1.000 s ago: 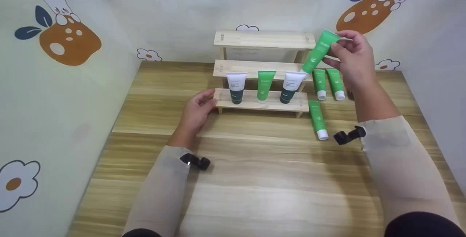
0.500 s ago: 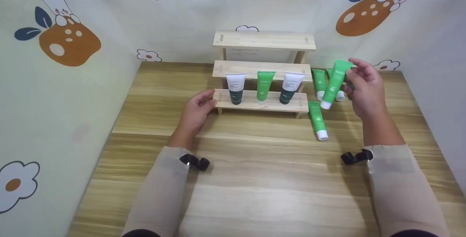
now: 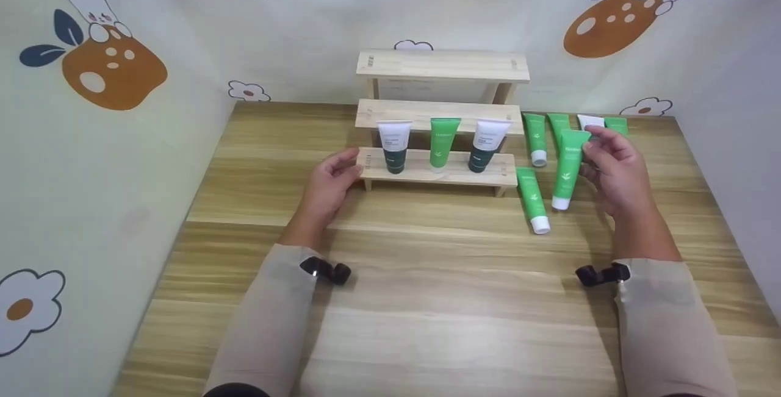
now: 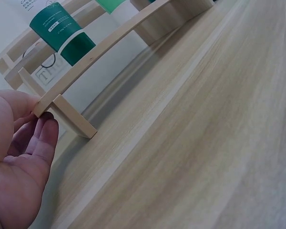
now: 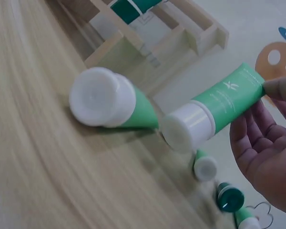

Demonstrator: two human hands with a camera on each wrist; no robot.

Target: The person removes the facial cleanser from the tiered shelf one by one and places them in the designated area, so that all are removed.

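Tube [image 3: 568, 168], green and white-capped, is pinched by its flat end in my right grip [image 3: 622, 171]; my left grip [image 3: 329, 185] pinches the wooden rack [image 3: 418, 168] at its near left end.

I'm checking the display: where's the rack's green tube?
In the head view, the green tube stands on the lowest step of the wooden rack, between the left white-topped tube and the right one.

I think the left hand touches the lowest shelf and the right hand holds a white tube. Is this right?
Not quite: the tube in the right hand is green with a white cap, as the head view shows. The left hand does touch the lowest shelf.
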